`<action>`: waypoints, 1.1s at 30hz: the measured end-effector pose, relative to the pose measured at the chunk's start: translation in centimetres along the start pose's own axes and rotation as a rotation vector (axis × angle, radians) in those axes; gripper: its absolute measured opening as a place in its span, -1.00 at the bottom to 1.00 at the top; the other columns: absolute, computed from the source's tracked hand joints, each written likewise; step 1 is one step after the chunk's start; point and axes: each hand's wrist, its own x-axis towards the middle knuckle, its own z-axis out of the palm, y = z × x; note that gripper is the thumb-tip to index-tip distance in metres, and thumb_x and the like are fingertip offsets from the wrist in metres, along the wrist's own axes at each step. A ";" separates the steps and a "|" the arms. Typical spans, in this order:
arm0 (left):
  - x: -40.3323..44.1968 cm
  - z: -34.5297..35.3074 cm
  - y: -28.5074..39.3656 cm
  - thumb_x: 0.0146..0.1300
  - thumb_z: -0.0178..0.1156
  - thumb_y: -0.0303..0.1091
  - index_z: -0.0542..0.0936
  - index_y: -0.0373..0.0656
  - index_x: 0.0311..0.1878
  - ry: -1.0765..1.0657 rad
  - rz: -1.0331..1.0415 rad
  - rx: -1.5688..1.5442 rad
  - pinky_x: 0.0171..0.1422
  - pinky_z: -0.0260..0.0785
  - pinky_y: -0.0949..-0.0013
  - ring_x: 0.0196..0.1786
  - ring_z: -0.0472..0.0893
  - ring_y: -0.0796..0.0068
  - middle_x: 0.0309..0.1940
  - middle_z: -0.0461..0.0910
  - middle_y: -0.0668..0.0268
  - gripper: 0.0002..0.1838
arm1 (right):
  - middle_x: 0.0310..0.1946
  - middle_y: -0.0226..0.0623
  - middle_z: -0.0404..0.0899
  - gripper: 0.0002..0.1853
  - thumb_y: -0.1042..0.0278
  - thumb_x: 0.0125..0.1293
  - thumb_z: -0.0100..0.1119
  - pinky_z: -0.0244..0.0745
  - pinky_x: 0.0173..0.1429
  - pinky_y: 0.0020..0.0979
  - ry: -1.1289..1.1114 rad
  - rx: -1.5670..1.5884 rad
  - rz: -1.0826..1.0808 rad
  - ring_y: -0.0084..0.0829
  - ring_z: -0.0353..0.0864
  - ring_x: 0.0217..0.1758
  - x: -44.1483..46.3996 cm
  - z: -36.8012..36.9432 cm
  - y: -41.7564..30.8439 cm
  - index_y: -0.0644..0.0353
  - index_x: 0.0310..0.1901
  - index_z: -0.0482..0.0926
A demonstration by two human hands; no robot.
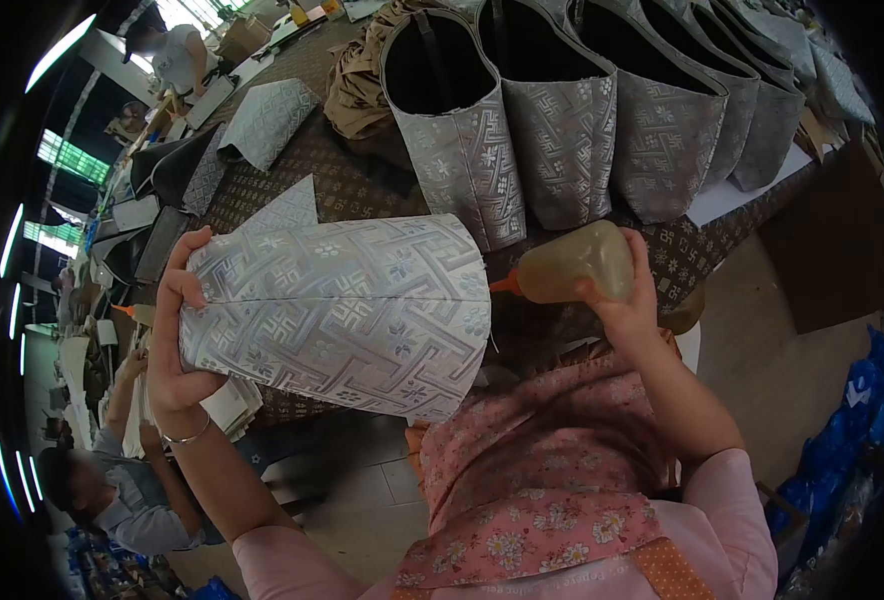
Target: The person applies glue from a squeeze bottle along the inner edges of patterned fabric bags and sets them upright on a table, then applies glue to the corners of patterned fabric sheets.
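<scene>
A tapered shell covered in silver brocade (342, 310) lies sideways in front of me, with a seam along its middle. My left hand (184, 320) grips its narrower left end, fingers above and thumb below. In my right hand (627, 300) is a squeeze bottle of yellowish liquid (577, 262), tipped over on its side. The bottle's orange nozzle (505, 284) points left at the shell's wider right edge; whether it touches the edge I cannot tell. The inside of the shell is hidden from me.
Several similar brocade shells (462, 170) stand upright with dark openings along the table's far side. Crumpled brown material (367, 80) sits beside them. A patterned brown cloth (352, 180) covers the table. Two people work nearby, one (177, 60) at upper left, another (132, 500) at lower left.
</scene>
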 end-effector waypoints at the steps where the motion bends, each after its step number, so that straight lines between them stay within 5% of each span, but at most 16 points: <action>1: 0.0 0.2 0.0 -0.59 0.05 -0.41 0.23 -0.09 -0.30 0.018 -0.001 -0.002 0.31 0.04 0.30 0.32 0.15 0.17 0.27 0.07 0.06 -0.46 | -0.13 -0.32 0.44 -0.34 0.26 -0.02 0.44 0.34 0.05 -0.47 0.002 0.001 0.004 -0.52 0.42 -0.04 0.2 -0.1 0.1 0.20 0.04 0.23; 15: -0.4 0.2 0.2 -0.61 0.02 -0.42 0.23 -0.12 -0.31 0.021 0.023 0.019 0.33 0.09 0.18 0.32 0.16 0.11 0.27 0.06 -0.02 -0.46 | -0.15 -0.41 0.43 -0.54 0.28 0.17 0.29 0.32 0.02 -0.56 0.018 0.122 0.233 -0.61 0.39 -0.07 -2.3 -1.2 2.7 0.22 0.00 0.29; 24: -0.8 -0.1 1.9 -0.61 -0.01 -0.44 0.20 -0.14 -0.32 0.026 -0.029 0.153 0.30 0.06 0.31 0.26 0.25 0.20 0.22 0.15 -0.05 -0.47 | -0.14 -0.43 0.41 -0.54 0.24 0.19 0.26 0.33 0.03 -0.55 -0.062 0.446 0.403 -0.59 0.40 -0.06 -5.0 -1.1 3.6 0.18 0.03 0.28; 27: -1.6 -0.1 2.3 -0.52 0.08 -0.46 0.18 -0.14 -0.30 0.072 -0.029 0.303 0.28 0.05 0.35 0.22 0.27 0.26 0.18 0.18 0.01 -0.47 | -0.11 -0.43 0.40 -0.50 0.20 0.19 0.25 0.32 0.04 -0.54 -0.072 0.539 0.521 -0.60 0.38 -0.04 -6.7 -0.1 2.5 0.16 0.07 0.26; 33: -7.2 1.7 2.1 -0.31 0.43 -0.29 0.26 -0.22 0.07 0.272 0.189 0.635 0.29 0.09 0.26 0.16 0.31 0.23 0.11 0.25 0.09 -0.20 | 0.01 -0.35 0.36 -0.52 0.20 0.30 0.09 0.32 0.13 -0.40 -0.020 0.757 0.483 -0.46 0.38 0.08 -6.1 -1.6 2.8 0.11 0.18 0.19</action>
